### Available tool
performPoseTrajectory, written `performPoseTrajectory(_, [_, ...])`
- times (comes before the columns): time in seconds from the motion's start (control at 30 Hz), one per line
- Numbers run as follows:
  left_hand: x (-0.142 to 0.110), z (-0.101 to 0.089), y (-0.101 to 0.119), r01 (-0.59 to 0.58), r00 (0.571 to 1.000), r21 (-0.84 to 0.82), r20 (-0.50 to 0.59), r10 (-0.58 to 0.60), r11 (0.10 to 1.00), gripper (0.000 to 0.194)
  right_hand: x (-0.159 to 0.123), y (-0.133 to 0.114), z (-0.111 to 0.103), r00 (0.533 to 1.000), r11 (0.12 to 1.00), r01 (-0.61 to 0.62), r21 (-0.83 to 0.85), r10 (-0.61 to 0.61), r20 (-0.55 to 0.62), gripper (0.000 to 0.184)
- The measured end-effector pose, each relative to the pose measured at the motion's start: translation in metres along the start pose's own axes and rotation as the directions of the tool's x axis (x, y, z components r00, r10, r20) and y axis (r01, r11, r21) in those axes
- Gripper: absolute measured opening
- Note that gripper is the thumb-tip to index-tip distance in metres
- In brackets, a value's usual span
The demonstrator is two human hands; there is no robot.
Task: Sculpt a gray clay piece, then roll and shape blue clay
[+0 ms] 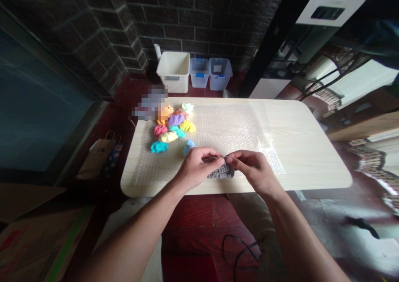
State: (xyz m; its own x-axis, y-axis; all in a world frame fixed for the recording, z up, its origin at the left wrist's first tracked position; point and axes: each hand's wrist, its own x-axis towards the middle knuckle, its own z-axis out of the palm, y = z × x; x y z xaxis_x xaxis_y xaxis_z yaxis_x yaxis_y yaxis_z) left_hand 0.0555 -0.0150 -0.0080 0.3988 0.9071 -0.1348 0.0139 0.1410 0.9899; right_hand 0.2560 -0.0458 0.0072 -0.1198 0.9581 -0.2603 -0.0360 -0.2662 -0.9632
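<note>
A small grey piece with a bumpy, knitted-looking texture [220, 172] is held just above the table's near edge. My left hand [199, 165] pinches its upper edge between thumb and fingers. Close beside it, my right hand [249, 165] pinches the same edge near its right end; the two thumbs almost meet. Just beyond my left hand lies a light blue soft bundle [188, 146]. Farther left is a heap of crumpled soft bundles, among them a purple one [176, 120], a yellow one [187, 126] and a teal one [159, 147].
Bubble wrap [224, 120] covers much of the pale wooden table [311, 149]. Behind it on the floor stand a white bin [173, 72] and two clear plastic boxes [220, 74]. A paper bag [96, 157] is at the left, and a dark cable [240, 248] lies below.
</note>
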Motion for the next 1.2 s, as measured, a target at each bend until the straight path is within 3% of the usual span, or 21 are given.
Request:
performPoseTrajectory(0.47, [-0.001, 0.001, -0.002, -0.021, 0.999, 0.002, 0.034, 0.021, 1.0, 0.026, -0.001, 0.004, 0.007, 1.0, 1.0, 0.012, 0.009, -0.012, -0.013, 0.039])
performPoseTrajectory(0.73, [0.0, 0.003, 0.0, 0.105, 0.994, -0.162, 0.045, -0.099, 0.981, 0.03, 0.001, 0.006, 0.006, 0.997, 0.999, 0.007, 0.046, -0.004, -0.076, 0.043])
performPoseTrajectory(0.97, [-0.001, 0.003, 0.003, 0.099, 0.995, -0.155, 0.035, -0.095, 0.983, 0.028, 0.0, 0.002, 0.008, 0.999, 0.994, -0.039, 0.102, 0.035, 0.036, 0.037])
performPoseTrajectory(1.1, [-0.001, 0.003, 0.005, 0.256, 0.965, -0.32, 0.036, -0.258, 0.912, 0.046, 0.002, 0.005, 0.002, 0.995, 0.988, 0.009, 0.154, 0.007, -0.104, 0.03])
performPoseTrajectory(1.2, [-0.001, 0.001, 0.005, 0.29, 0.957, -0.384, 0.115, -0.267, 0.877, 0.041, 0.001, 0.004, -0.001, 0.983, 0.987, 0.036, 0.157, -0.007, -0.182, 0.026])
